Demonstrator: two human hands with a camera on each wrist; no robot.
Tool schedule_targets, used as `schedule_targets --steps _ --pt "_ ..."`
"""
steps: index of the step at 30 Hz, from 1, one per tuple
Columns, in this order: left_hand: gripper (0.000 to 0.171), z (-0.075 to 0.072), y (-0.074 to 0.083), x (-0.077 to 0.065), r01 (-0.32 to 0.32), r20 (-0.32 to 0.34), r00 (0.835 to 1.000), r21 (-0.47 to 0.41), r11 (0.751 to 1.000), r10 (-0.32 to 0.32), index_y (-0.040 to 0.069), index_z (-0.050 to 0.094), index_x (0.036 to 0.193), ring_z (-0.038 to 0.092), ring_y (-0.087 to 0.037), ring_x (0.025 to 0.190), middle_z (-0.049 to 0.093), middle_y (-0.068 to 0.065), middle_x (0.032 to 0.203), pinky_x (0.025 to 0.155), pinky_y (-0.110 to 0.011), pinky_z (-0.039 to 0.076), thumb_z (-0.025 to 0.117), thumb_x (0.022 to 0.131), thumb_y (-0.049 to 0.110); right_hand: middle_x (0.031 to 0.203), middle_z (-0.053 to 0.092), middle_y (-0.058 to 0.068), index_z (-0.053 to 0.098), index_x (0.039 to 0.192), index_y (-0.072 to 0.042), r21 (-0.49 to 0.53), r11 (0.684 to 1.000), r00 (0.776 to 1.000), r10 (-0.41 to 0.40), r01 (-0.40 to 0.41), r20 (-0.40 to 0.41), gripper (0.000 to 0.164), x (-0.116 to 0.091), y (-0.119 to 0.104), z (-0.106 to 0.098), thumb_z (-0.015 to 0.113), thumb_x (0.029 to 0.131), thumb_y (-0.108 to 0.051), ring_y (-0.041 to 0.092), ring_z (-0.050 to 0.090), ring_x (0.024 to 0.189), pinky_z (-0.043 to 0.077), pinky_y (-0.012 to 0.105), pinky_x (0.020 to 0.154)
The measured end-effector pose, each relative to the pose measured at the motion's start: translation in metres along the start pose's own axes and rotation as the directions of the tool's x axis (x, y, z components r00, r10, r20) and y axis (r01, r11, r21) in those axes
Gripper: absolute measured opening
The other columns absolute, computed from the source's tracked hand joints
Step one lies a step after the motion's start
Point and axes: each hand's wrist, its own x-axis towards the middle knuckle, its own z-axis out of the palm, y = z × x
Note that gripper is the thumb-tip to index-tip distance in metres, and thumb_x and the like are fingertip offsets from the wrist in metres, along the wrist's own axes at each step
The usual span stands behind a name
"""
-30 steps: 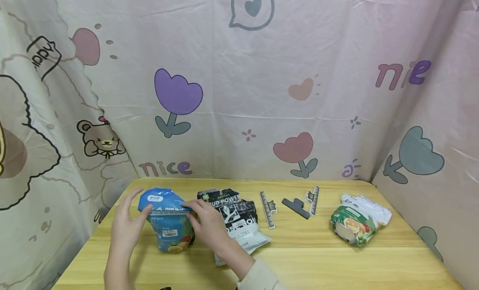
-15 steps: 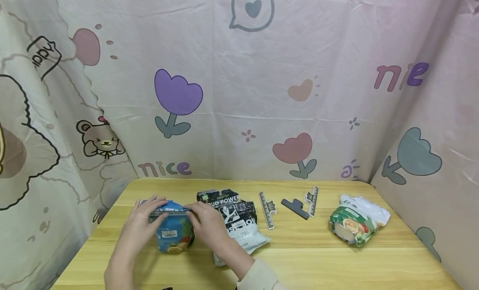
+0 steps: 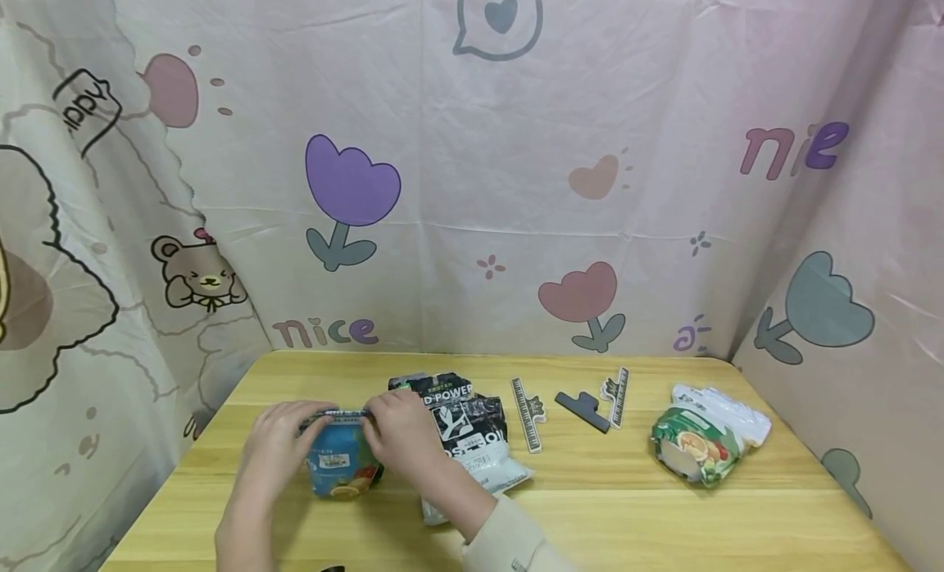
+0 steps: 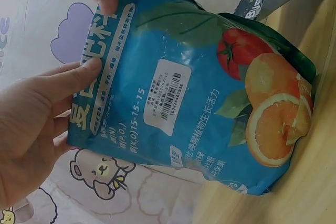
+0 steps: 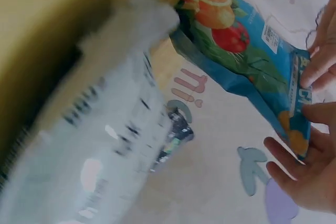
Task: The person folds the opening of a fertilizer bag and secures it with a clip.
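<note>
A blue fertilizer bag (image 3: 335, 465), printed with oranges and a tomato, stands upright at the left of the table. Its top is folded over, away from the head camera. My left hand (image 3: 279, 441) pinches the left end of the fold, thumb on the near face, as the left wrist view shows of the same hand (image 4: 31, 129). At the other end of the fold, my right hand (image 3: 401, 437) pinches with its thumb in front. In the right wrist view the bag (image 5: 262, 66) runs between both hands; the folded flap's far side is mostly hidden.
Right beside the right forearm lies a black and white bag (image 3: 472, 420), partly covered by it. Farther right are a piano-key patterned clip (image 3: 527, 415), a dark clip (image 3: 583, 410) and another patterned piece (image 3: 618, 397). A green and white bag (image 3: 693, 441) lies near the right edge.
The bag's top flap stood up a second ago and has been folded down and back. My left hand moved from beside the bag onto the fold; my right hand stayed at its corner.
</note>
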Motion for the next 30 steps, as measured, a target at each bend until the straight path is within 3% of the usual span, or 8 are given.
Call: schedule_targets --steps 3,6,10,15,20,24,28,30 --pt "0.022 0.000 0.001 0.001 0.019 0.017 1.000 0.012 1.000 -0.019 0.007 0.069 0.098 0.055 -0.038 0.097 0.065 -0.016 0.100 0.092 -0.056 0.031 0.070 0.077 0.001 0.078 0.063 -0.008 0.067 0.085 -0.016 -0.158 0.979 0.990 -0.137 0.131 -0.028 0.013 0.005 -0.003 0.001 0.068 0.083 -0.029 0.005 0.059 0.072 0.046 0.018 0.075" --pt "0.024 0.001 0.002 0.002 0.042 0.032 0.999 0.015 0.999 -0.042 0.007 0.069 0.096 0.056 -0.038 0.095 0.065 -0.016 0.099 0.091 -0.055 0.032 0.070 0.075 -0.003 0.070 0.060 -0.010 0.066 0.081 -0.017 -0.243 0.952 0.980 -0.197 0.185 -0.026 0.014 0.009 -0.007 0.002 0.070 0.080 -0.031 0.002 0.054 0.059 0.044 0.013 0.060" --pt "0.023 0.002 0.004 0.003 0.090 0.050 0.995 0.019 0.996 -0.091 0.008 0.070 0.095 0.057 -0.038 0.093 0.066 -0.015 0.097 0.088 -0.056 0.034 0.071 0.075 -0.003 0.059 0.054 -0.011 0.063 0.074 -0.020 -0.269 0.951 0.988 -0.154 0.151 0.008 0.014 0.013 -0.010 0.007 0.067 0.082 -0.030 0.001 0.045 0.045 0.033 0.013 0.040" --pt "0.020 0.001 0.007 0.005 0.141 0.079 0.987 0.035 0.989 -0.143 0.010 0.072 0.093 0.058 -0.039 0.090 0.067 -0.015 0.094 0.084 -0.056 0.038 0.071 0.076 -0.001 0.057 0.055 -0.012 0.062 0.069 -0.021 -0.259 0.963 0.997 -0.072 0.076 0.026 0.017 0.014 -0.014 0.012 0.065 0.084 -0.028 0.001 0.047 0.044 0.031 0.015 0.036" --pt "0.018 -0.008 0.008 0.011 0.155 0.194 0.966 0.101 0.983 -0.173 0.012 0.073 0.093 0.060 -0.035 0.075 0.067 -0.017 0.091 0.059 -0.045 0.046 0.069 0.078 0.003 0.055 0.055 -0.013 0.061 0.063 -0.023 -0.242 0.969 0.998 -0.059 0.053 -0.015 0.022 0.012 -0.018 0.014 0.068 0.082 -0.031 0.001 0.049 0.044 0.032 0.016 0.036" --pt "0.019 -0.013 0.005 0.016 0.133 0.308 0.937 0.130 0.983 -0.168 0.016 0.073 0.097 0.056 -0.025 0.062 0.067 -0.014 0.090 0.045 -0.035 0.039 0.069 0.080 0.009 0.054 0.054 -0.013 0.062 0.063 -0.023 -0.233 0.971 0.998 -0.061 0.052 -0.029 0.020 0.010 -0.019 0.018 0.071 0.080 -0.029 0.001 0.047 0.044 0.031 0.015 0.036" --pt "0.020 -0.012 -0.001 0.017 0.087 0.346 0.931 0.100 0.991 -0.117 0.016 0.072 0.100 0.052 -0.019 0.061 0.067 -0.012 0.093 0.044 -0.032 0.035 0.069 0.081 0.011 0.054 0.053 -0.013 0.063 0.063 -0.023 -0.228 0.972 0.997 -0.060 0.047 -0.050 0.016 0.009 -0.019 0.019 0.073 0.074 -0.022 0.001 0.045 0.043 0.030 0.015 0.036" --pt "0.020 -0.011 -0.004 0.016 0.072 0.331 0.939 0.080 0.994 -0.095 0.016 0.073 0.100 0.054 -0.019 0.064 0.067 -0.011 0.094 0.045 -0.031 0.036 0.068 0.081 0.009 0.054 0.054 -0.013 0.063 0.063 -0.023 -0.223 0.974 0.997 -0.053 0.039 -0.056 0.014 0.009 -0.018 0.019 0.074 0.071 -0.020 0.001 0.045 0.043 0.029 0.015 0.036"
